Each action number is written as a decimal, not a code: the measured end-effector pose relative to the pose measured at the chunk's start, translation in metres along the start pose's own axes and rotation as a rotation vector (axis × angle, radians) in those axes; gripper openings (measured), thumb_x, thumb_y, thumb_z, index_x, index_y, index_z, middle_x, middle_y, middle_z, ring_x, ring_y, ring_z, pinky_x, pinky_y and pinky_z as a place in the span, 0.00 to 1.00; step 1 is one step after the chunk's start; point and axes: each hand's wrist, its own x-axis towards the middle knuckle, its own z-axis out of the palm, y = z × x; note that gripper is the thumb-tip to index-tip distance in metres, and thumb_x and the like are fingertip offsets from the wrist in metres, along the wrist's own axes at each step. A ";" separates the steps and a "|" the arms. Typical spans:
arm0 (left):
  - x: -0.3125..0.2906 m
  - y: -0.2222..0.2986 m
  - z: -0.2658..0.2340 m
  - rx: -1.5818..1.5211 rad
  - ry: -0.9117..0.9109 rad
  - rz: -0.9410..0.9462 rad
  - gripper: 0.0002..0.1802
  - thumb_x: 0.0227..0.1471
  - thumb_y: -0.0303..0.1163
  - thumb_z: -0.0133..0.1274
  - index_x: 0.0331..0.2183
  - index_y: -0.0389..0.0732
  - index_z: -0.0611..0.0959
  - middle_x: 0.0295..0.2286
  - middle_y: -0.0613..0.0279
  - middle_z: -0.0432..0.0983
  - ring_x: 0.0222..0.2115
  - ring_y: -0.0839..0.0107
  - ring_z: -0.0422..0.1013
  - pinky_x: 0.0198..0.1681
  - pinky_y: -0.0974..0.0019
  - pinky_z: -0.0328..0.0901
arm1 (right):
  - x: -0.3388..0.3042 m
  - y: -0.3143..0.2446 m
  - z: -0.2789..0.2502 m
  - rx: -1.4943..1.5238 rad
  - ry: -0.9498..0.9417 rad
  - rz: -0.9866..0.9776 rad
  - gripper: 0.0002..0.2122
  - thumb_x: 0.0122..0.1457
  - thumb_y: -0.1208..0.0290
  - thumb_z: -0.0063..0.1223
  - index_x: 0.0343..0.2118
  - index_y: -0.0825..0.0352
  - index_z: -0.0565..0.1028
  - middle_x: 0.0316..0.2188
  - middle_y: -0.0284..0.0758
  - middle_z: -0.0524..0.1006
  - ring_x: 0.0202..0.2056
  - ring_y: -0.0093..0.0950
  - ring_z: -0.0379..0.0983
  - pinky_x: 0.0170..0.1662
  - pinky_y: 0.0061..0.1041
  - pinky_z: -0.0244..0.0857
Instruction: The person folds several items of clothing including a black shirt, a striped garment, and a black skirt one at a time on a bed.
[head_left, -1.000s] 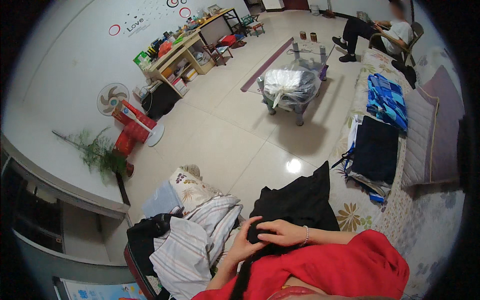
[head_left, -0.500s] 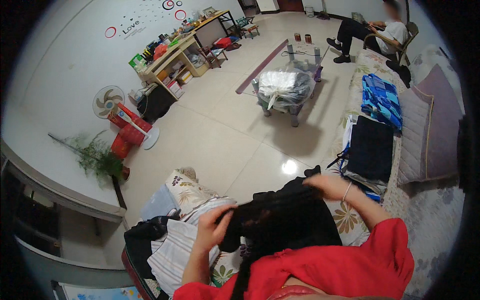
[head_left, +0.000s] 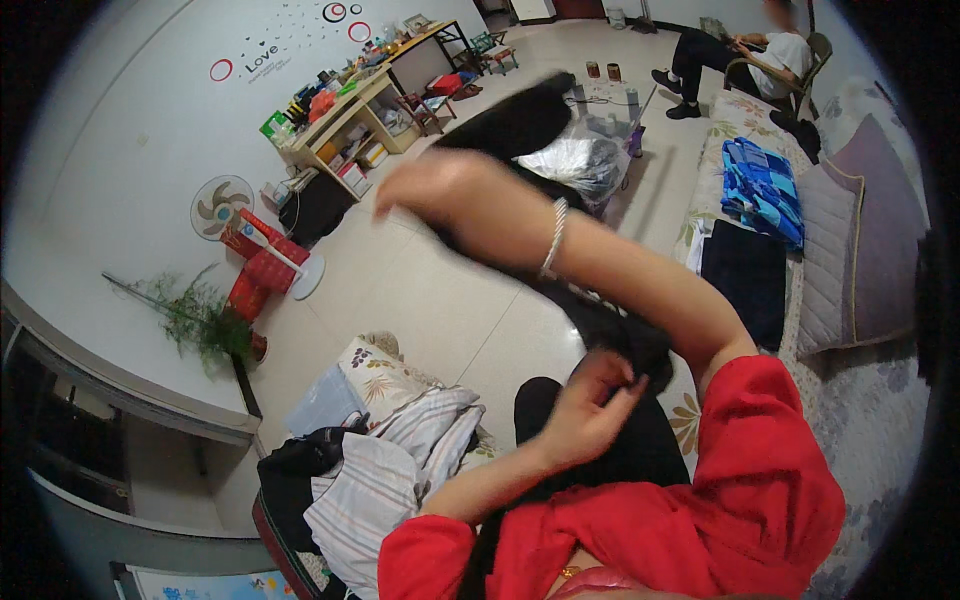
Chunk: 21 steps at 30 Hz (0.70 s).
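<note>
My right hand (head_left: pixel 440 185) is raised high and swung over to the left, blurred by motion, with a silver bracelet on its wrist. It grips the upper end of a black garment (head_left: pixel 520 120), which stretches down behind my forearm. My left hand (head_left: pixel 585 410) is lower, in front of my chest, and pinches the garment's lower end. I wear a red top. More black cloth lies across my lap below the left hand.
A pile of clothes with a striped shirt (head_left: pixel 400 470) and a floral pillow (head_left: pixel 375 370) lies at lower left. A sofa (head_left: pixel 860 250) on the right carries folded blue cloth (head_left: pixel 765 185) and dark cloth. Beyond are a low table (head_left: pixel 585 160), a fan (head_left: pixel 222 207) and a seated person (head_left: pixel 760 50).
My right hand has swung from low on the right up and across to the left, pulling the black garment out long. My left hand has shifted right to the garment's lower end.
</note>
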 end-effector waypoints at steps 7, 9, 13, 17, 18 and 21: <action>-0.049 -0.040 -0.001 -0.073 -0.506 -0.342 0.13 0.55 0.29 0.51 0.42 0.33 0.78 0.38 0.56 0.77 0.41 0.74 0.70 0.47 0.71 0.64 | -0.189 -0.102 0.128 0.590 -0.834 -0.073 0.10 0.52 0.75 0.46 0.38 0.67 0.68 0.40 0.41 0.69 0.34 0.39 0.73 0.32 0.34 0.70; -0.061 -0.060 -0.017 -0.105 -0.578 -0.323 0.12 0.54 0.27 0.53 0.41 0.35 0.79 0.39 0.56 0.76 0.42 0.72 0.71 0.46 0.69 0.65 | -0.271 -0.126 0.136 0.586 -1.019 0.025 0.11 0.53 0.72 0.45 0.39 0.67 0.68 0.42 0.43 0.68 0.33 0.41 0.73 0.31 0.37 0.70; -0.102 -0.109 -0.058 0.402 -0.104 -0.237 0.13 0.51 0.28 0.54 0.40 0.36 0.79 0.39 0.54 0.77 0.42 0.62 0.72 0.48 0.63 0.64 | -0.322 -0.171 0.120 0.743 -1.343 0.381 0.15 0.55 0.75 0.44 0.46 0.67 0.71 0.45 0.42 0.72 0.42 0.37 0.73 0.44 0.31 0.67; -0.226 -0.221 -0.088 0.673 -0.077 -0.525 0.15 0.50 0.30 0.52 0.42 0.37 0.78 0.42 0.51 0.74 0.45 0.54 0.69 0.50 0.58 0.63 | -0.350 -0.196 0.085 0.862 -1.086 0.724 0.18 0.54 0.81 0.43 0.48 0.65 0.72 0.45 0.42 0.74 0.46 0.38 0.71 0.50 0.31 0.64; -0.241 -0.227 -0.089 0.684 -0.040 -0.451 0.16 0.50 0.30 0.52 0.42 0.37 0.77 0.44 0.51 0.72 0.47 0.53 0.68 0.50 0.58 0.63 | -0.358 -0.195 0.070 0.935 -0.828 0.819 0.18 0.54 0.80 0.43 0.49 0.64 0.72 0.46 0.42 0.74 0.47 0.40 0.71 0.50 0.32 0.64; -0.255 -0.218 -0.089 0.765 -0.039 -0.387 0.21 0.48 0.30 0.56 0.45 0.37 0.74 0.50 0.49 0.66 0.49 0.50 0.65 0.51 0.58 0.62 | -0.365 -0.182 0.021 0.852 -0.836 1.058 0.19 0.53 0.77 0.50 0.50 0.62 0.72 0.49 0.39 0.73 0.48 0.39 0.70 0.52 0.32 0.63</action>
